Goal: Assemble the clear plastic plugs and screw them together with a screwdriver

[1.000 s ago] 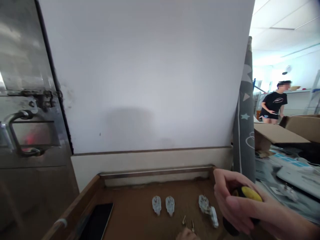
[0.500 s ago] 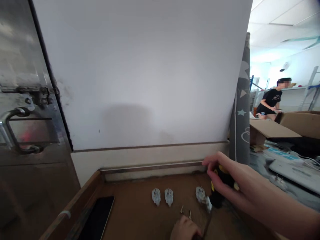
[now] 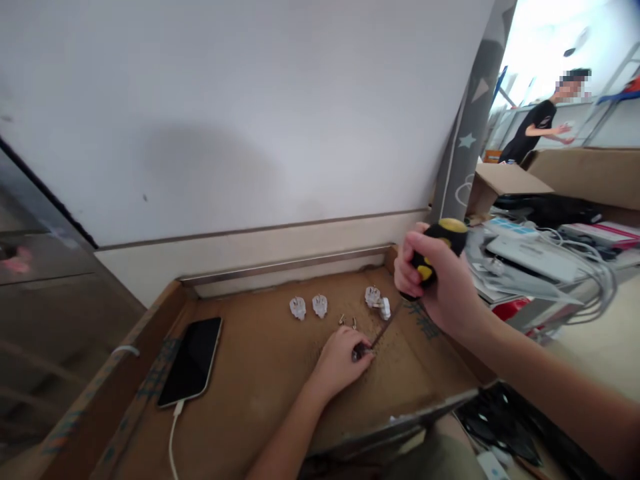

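Note:
My right hand [image 3: 427, 273] is wrapped round the black and yellow handle of a screwdriver [image 3: 443, 247]. Its shaft slants down and left, the tip meeting a small plug-like piece [image 3: 361, 351]. That piece is pinched against the tabletop by my left hand [image 3: 343, 360], whose fingers partly cover it. Just beyond lie two small metal pins [image 3: 349, 322]. A clear three-pin plug [image 3: 372, 296] rests farther back, with a white plug part [image 3: 385, 308] beside it. Two more clear plugs, one on the left [image 3: 297, 307] and one on the right [image 3: 320, 305], lie side by side.
A phone [image 3: 193, 360] with a white charging cable [image 3: 173, 433] lies at the left. Raised wooden edges [image 3: 135, 360] border the brown tabletop [image 3: 260, 367]. On the right are a cardboard box [image 3: 515, 179], cables and clutter. A person [image 3: 537, 127] in black is in the background.
The view has tilted down and swung, showing more of the tabletop and both forearms. My right hand now grips higher and more upright round the screwdriver handle. My left hand stays at the screwdriver tip.

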A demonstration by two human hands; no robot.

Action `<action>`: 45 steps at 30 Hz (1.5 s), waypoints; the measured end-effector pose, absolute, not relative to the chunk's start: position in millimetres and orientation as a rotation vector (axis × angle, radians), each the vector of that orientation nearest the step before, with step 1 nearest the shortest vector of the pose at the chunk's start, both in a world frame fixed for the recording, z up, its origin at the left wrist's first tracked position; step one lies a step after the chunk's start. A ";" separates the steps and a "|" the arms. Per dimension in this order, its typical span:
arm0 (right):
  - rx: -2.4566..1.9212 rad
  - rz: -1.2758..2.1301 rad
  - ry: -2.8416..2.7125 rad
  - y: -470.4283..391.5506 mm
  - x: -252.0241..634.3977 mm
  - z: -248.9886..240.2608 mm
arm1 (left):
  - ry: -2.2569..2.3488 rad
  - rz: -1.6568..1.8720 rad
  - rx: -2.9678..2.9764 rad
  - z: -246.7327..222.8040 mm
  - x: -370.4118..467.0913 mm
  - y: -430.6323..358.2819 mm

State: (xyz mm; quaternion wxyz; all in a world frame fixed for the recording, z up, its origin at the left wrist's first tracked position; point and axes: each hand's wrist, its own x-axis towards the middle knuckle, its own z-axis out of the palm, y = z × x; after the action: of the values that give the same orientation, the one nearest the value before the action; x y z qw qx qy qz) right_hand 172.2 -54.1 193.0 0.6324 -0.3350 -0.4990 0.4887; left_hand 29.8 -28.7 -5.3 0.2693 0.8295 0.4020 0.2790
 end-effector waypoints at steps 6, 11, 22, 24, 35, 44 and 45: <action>-0.747 1.053 -1.223 -58.3 168.4 193.5 | 1.068 0.737 2.235 -2.6 30.2 -28.0; -0.776 1.062 -1.191 -55.4 166.1 182.0 | 1.060 0.726 2.218 -2.9 30.0 -28.3; -0.781 1.135 -1.172 -61.7 166.7 184.2 | 1.133 0.711 2.153 -2.9 30.1 -28.0; -0.785 1.128 -1.154 -59.9 166.5 181.6 | 1.110 0.713 2.183 -3.8 30.2 -27.3; -0.821 1.133 -1.133 -53.9 167.9 176.3 | 1.131 0.702 2.130 -4.1 28.8 -27.6; -0.841 1.121 -1.145 -46.1 166.8 174.2 | 1.169 0.707 2.128 -9.9 30.0 -26.4; -0.827 1.122 -1.152 -44.2 167.0 174.1 | 1.168 0.715 2.125 -9.8 30.1 -26.7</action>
State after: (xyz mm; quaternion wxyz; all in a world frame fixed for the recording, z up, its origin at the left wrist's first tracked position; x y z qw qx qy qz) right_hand 167.0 -44.2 174.1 0.6183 -0.3595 -0.5007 0.4876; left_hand 30.1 -26.7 -9.8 0.3021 0.8013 0.4404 0.2697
